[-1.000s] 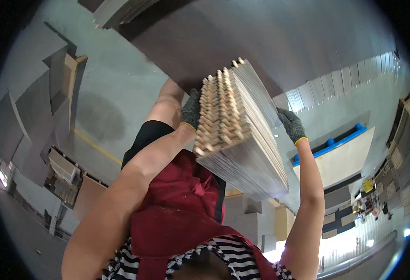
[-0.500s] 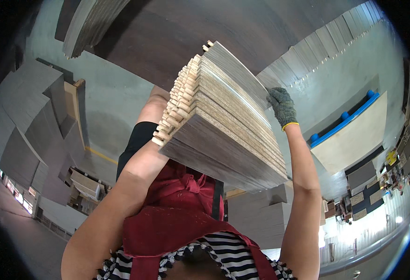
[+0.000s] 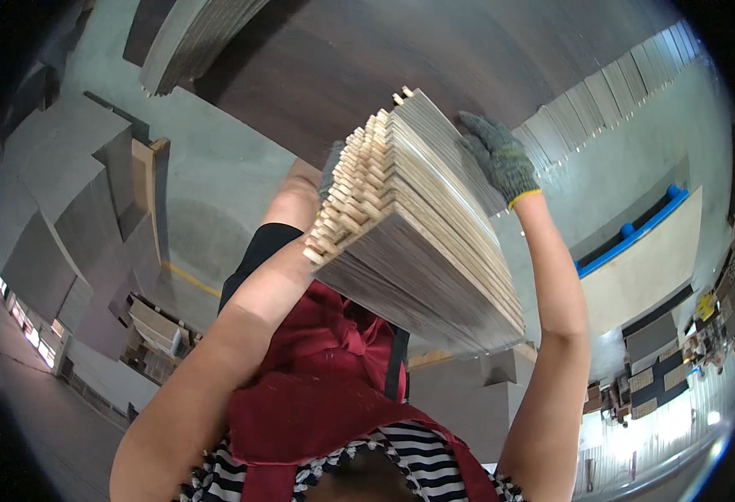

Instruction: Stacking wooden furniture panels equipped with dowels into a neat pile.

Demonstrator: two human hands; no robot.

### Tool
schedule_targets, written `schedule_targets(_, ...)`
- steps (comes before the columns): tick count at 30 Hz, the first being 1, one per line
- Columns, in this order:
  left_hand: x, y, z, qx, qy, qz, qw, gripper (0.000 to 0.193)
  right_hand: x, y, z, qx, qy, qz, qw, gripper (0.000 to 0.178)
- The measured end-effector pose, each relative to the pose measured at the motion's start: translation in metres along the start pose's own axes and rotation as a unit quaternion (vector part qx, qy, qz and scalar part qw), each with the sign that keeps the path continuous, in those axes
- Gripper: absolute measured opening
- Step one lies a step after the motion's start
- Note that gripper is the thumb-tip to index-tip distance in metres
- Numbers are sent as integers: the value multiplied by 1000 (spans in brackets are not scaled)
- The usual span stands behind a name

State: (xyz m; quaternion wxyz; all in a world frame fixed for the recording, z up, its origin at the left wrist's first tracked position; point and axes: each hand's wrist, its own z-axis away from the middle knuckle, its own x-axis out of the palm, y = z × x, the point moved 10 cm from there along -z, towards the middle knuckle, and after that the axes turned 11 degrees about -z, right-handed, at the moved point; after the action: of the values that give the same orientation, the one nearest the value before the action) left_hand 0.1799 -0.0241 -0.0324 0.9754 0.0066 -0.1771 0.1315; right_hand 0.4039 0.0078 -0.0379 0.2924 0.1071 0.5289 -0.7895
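Observation:
A thick stack of grey wood-grain boards (image 3: 434, 276) is tilted in front of my red apron, with several rows of pale wooden dowels (image 3: 355, 184) sticking out of its left end. My left hand (image 3: 331, 170), in a grey glove, shows only partly behind those dowels; it holds the stack from below, its fingers mostly hidden, and the forearm lies along the near dowel corner. My right hand (image 3: 501, 159), in a grey knit glove with a yellow cuff, is open beside the stack's far right edge. Its fingers stretch over the dark surface and the thumb is apart.
A large dark brown tabletop (image 3: 367, 46) spans the far side. Along its right edge lies a row of grey boards (image 3: 598, 100); another board stack (image 3: 196, 42) stands far left. Large grey panels (image 3: 66, 209) are on the left, a pale board with blue edging (image 3: 644, 259) on the right.
My right hand has let go of the stack's far edge and its fingers have spread. The stack has shifted slightly to the right in view, and my left glove now shows behind the dowels.

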Motion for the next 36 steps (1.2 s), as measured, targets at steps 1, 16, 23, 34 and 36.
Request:
schedule_targets(1,-5,0,-1,-14,6,-6,1000,56,6,-8,-17,-7,-13,-19,1000,41)
schedule_targets(16,-42,-30,-41,126,-85,197,969,39,46,-15,-64,57,-57,-36,996,43)
schedule_targets(23,-43,-30,-43,160,-73,221,959,35,51,-14,-66,73,-83,-47,993,43)
schedule_targets(34,-54,-29,-42,186,-64,230,953,31,58,-17,-70,58,-100,-5,993,44)
schedule_targets(36,-56,-27,-41,188,-64,230,953,30,58,-15,-69,71,-107,-20,991,44)
